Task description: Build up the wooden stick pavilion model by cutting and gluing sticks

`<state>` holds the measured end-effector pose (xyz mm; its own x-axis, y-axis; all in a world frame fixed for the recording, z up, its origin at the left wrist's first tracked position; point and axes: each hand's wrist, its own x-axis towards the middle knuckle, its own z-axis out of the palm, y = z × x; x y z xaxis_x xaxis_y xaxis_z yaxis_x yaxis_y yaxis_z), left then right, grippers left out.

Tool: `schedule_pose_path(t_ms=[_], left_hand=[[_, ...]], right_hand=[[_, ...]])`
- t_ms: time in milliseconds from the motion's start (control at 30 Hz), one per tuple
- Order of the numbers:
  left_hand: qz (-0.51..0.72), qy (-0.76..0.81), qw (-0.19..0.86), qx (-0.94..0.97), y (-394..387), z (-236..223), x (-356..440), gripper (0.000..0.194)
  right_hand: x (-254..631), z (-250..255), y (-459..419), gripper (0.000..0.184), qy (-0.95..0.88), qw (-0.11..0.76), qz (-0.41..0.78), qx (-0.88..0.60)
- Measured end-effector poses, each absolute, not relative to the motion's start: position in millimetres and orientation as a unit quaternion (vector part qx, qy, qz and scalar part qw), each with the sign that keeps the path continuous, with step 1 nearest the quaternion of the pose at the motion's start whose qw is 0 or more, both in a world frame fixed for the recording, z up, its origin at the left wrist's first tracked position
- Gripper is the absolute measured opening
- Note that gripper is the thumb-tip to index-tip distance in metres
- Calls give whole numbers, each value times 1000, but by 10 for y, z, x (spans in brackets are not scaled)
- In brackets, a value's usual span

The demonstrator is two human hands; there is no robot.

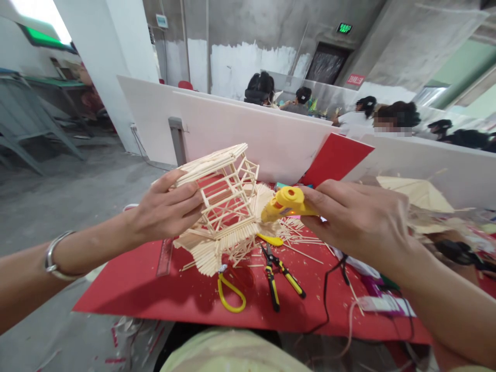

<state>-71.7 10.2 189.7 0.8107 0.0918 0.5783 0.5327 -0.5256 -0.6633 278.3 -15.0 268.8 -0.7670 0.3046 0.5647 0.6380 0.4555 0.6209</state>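
Observation:
Tilted above the red tabletop is a model building made of thin wooden sticks [227, 199], with an open lattice frame and flared, roof-like layers. My left hand [168, 204] grips its upper left side, fingers closed over the edge. A yellow hot glue gun [289, 201] is in my right hand [354, 217], its nozzle pointing left at the model's right side. Whether the nozzle touches the sticks I cannot tell. Below the model lie pliers with black and yellow handles [279, 276] and yellow-handled scissors [231, 294], the scissors' blades mostly hidden.
Loose sticks [306, 243] are scattered over the red table [155, 294]. A black cord [327, 289] runs across its right part, near plastic packets [383, 305]. White partition boards [248, 121] stand behind the table, and several people sit beyond them.

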Motion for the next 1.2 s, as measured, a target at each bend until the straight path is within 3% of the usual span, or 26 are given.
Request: schedule_pose_path(t_ms=[900, 1200], left_hand=[[-263, -176, 451, -835, 132, 1892, -733, 10], [-231, -216, 459, -830, 115, 1918, -719, 13]], right_hand=[[2849, 2549, -3, 32, -803, 205, -403, -388], [2950, 2649, -197, 28, -811, 189, -425, -354]])
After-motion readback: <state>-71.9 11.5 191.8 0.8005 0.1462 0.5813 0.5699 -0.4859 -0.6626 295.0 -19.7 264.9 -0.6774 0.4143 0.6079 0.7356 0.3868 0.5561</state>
